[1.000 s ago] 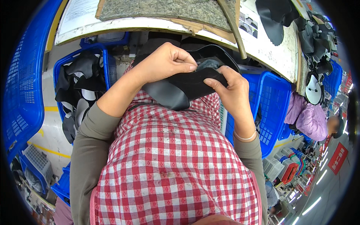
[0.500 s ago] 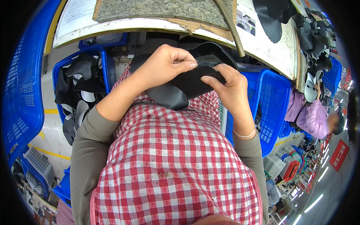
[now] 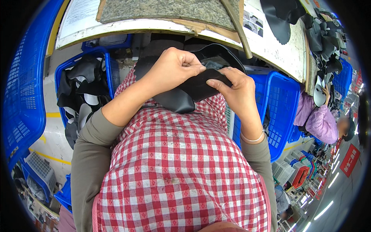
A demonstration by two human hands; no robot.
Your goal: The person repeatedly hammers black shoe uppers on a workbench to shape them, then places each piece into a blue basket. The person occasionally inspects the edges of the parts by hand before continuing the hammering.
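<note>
Over my lap lies a black leather shoe upper [image 3: 174, 99], its smooth side showing at the lower left and a matt flap [image 3: 203, 86] turned toward me. My left hand [image 3: 176, 69] pinches the flap's upper edge between thumb and forefinger. At the flap's right end my right hand [image 3: 235, 87] grips it, thumb in front and fingers behind. Beyond the hands, the upper's curved rim [image 3: 228, 52] stands open, with a greyish patch inside. Whether the left fingertips hold anything else is too small to tell.
A white workbench [image 3: 162, 25] with a stone slab [image 3: 166, 9] stands just ahead, and a curved rod [image 3: 239, 29] crosses its edge. A blue basket [image 3: 114, 73] of black pieces is at left, another blue basket [image 3: 284, 112] at right. A co-worker's purple sleeve [image 3: 322, 123] shows far right.
My left hand has shifted slightly to the right along the flap's edge, still pinching. The right hand stays in nearly the same place.
</note>
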